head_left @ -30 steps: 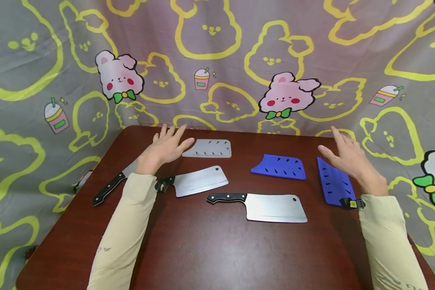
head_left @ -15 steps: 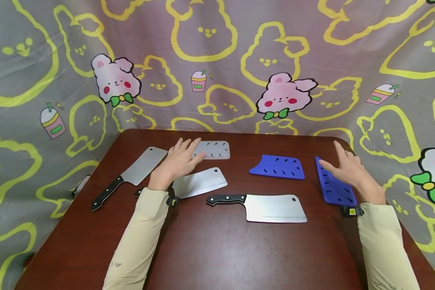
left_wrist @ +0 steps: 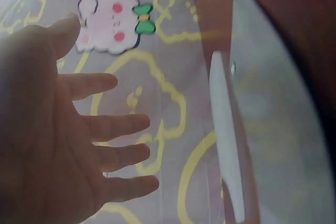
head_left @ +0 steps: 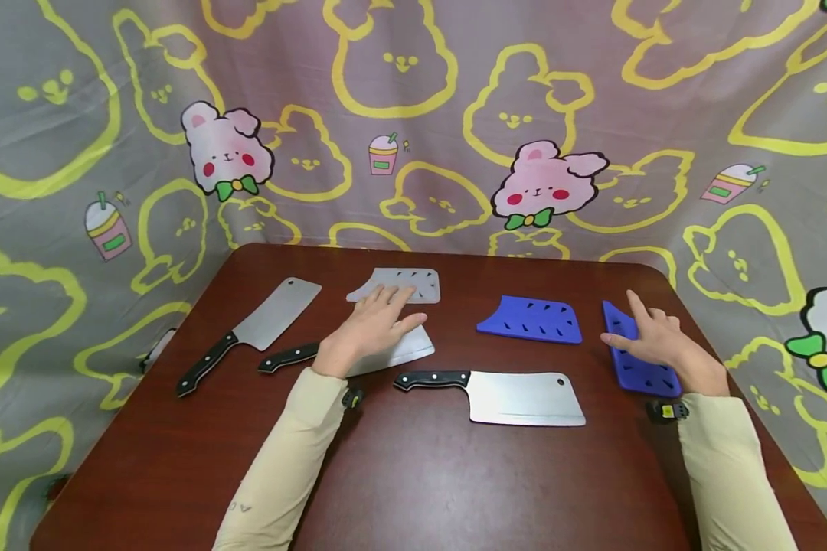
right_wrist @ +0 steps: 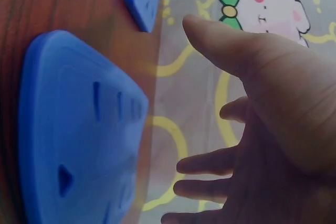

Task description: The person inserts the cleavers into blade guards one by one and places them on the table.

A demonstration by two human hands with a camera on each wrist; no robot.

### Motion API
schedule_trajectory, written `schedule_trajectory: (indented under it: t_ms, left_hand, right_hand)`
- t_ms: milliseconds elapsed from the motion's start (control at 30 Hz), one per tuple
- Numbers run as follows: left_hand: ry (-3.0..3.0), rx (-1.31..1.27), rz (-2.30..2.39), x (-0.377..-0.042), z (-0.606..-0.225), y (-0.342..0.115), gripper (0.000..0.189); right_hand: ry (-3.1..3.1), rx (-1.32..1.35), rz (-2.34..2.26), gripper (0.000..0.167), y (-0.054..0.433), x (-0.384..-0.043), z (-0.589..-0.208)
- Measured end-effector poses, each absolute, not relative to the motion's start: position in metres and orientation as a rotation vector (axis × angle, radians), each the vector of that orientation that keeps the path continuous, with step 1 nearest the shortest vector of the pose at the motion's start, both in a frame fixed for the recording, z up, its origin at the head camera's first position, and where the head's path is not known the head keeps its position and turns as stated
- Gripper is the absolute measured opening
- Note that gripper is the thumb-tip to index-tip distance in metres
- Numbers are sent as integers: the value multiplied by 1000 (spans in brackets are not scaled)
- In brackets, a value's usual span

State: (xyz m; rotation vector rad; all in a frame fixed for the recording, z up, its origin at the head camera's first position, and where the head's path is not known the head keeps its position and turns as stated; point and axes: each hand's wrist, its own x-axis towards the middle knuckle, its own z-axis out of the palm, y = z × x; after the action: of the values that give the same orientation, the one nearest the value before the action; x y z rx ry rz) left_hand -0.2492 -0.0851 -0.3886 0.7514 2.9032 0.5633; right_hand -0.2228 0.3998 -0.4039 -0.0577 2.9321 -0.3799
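My left hand (head_left: pixel 372 325) hovers with spread fingers over the blade of the middle cleaver (head_left: pixel 408 350), hiding part of it; the black handle sticks out to the left. Just beyond the fingertips lies a translucent white blade cover (head_left: pixel 391 277). In the left wrist view the white cover (left_wrist: pixel 226 135) and the steel blade (left_wrist: pixel 283 119) stand apart from the hand (left_wrist: pixel 58 129). On the right, my right hand (head_left: pixel 655 337), fingers loosely extended, is over a blue blade cover (head_left: pixel 637 373). The right wrist view shows that blue cover (right_wrist: pixel 79 129) beside the hand (right_wrist: pixel 273 119).
A second cleaver (head_left: pixel 272 314) lies slanted at the left, and a third cleaver (head_left: pixel 524 398) lies at the centre front. Another blue cover (head_left: pixel 531 318) rests right of centre. All are on a dark brown table (head_left: pixel 455 482), with a patterned curtain (head_left: pixel 427 69) behind it.
My left hand has moved right and towards me, from above the left cleaver to above the middle one. The right hand has come slightly down and nearer over its blue cover.
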Motion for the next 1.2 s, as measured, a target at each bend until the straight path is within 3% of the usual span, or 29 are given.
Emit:
schedule_trajectory:
  t_ms: [633, 1200]
  left_hand:
    - [2679, 1096, 456, -226, -403, -43, 56]
    - [2623, 1006, 245, -212, -410, -30, 48]
  right_hand:
    - [2667, 99, -320, 126, 419, -212, -413]
    - [2675, 178, -387, 150, 423, -223, -409]
